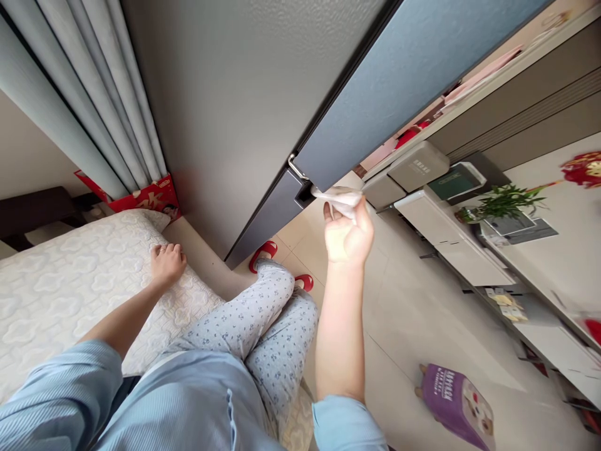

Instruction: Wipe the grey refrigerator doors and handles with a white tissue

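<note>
My right hand (348,233) is raised and pinches a crumpled white cloth (339,202) against the dark lock plate (282,210) of a grey door (235,113), just below a metal door handle (298,168). The cloth's far end touches the plate, near the handle's base. My left hand (168,263), with a ring on one finger, rests flat on a white quilted bed cover (70,294). Nothing is in it.
My knees in patterned pyjamas (263,313) sit below the door, with red slippers (263,255) on the tile floor (399,313). A grey curtain (89,94) hangs at the left. A purple bag (455,407) lies on the floor. A white cabinet (451,232) holds a green plant (509,202).
</note>
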{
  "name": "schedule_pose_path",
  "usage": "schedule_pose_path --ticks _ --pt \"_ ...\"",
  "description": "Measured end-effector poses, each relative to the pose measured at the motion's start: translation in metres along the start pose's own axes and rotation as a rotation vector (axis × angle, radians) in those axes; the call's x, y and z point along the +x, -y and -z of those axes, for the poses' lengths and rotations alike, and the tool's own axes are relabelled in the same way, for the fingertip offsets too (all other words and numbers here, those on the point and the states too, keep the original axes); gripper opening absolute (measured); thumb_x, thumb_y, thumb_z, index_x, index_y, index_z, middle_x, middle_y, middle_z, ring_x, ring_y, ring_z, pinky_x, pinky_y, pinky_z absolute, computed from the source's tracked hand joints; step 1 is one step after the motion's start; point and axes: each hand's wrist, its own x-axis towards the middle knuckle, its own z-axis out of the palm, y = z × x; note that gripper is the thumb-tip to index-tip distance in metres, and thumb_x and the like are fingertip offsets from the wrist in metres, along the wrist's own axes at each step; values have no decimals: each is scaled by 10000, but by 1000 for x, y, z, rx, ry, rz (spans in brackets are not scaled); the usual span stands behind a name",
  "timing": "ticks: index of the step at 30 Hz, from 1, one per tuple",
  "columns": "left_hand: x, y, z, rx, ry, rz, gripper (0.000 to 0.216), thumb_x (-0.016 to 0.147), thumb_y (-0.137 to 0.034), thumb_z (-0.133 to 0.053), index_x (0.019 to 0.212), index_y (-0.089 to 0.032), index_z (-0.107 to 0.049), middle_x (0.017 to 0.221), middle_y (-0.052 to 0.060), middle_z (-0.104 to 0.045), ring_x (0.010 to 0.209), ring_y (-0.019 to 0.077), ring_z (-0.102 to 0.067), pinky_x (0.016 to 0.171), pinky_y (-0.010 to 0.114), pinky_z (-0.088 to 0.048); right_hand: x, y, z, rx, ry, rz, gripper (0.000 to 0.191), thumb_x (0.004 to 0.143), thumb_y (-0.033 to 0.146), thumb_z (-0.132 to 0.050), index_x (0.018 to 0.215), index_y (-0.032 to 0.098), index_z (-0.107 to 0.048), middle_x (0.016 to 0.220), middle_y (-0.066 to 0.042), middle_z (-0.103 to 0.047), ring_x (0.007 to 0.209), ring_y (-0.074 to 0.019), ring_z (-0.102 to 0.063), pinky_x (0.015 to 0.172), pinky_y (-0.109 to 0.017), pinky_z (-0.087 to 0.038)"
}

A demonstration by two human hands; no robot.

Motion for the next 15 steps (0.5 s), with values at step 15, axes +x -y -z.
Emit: schedule_pose_path --ticks 15 --pt "2 0 -2 19 1 -7 350 963 -273 -407 1101 -116 -688 1152 190 -713 1169 338 -626 1182 498 -281 31 -17 68 -417 -174 77 443 875 610 -668 971 186 -756 936 -54 -696 866 -189 -674 819 -377 -605"
